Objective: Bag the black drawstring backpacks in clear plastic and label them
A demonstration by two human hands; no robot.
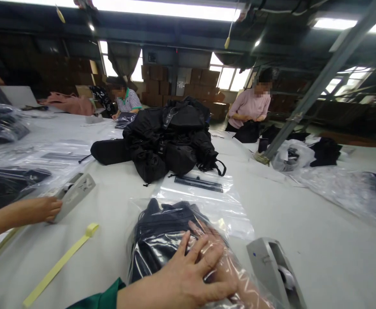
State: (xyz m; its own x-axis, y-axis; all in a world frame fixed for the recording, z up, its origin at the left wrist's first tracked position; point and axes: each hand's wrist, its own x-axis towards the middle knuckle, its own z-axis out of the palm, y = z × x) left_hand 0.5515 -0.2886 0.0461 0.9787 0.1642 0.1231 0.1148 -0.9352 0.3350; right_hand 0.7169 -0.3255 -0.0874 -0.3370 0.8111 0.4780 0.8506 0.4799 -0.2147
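A dark fabric bag (159, 251) lies inside a clear plastic bag (254, 285) on the white table in front of me. My right hand (218, 242) is inside the plastic, its fingers stretched out flat on the dark fabric. From a green sleeve at the bottom, my left hand (189, 274) reaches over the plastic from outside, fingers spread, resting partly over my right hand. Just right of the plastic bag stands a grey tape dispenser (268, 266). Behind the packed bag lies a stack of flat clear plastic bags (229, 212).
A heap of black bags (175, 146) rises at mid-table. At left, a co-worker's hand (44, 210) touches another tape dispenser (78, 193), near a yellow strip (59, 268). Two people (250, 105) work across the table. A slanted metal post (316, 92) stands at right.
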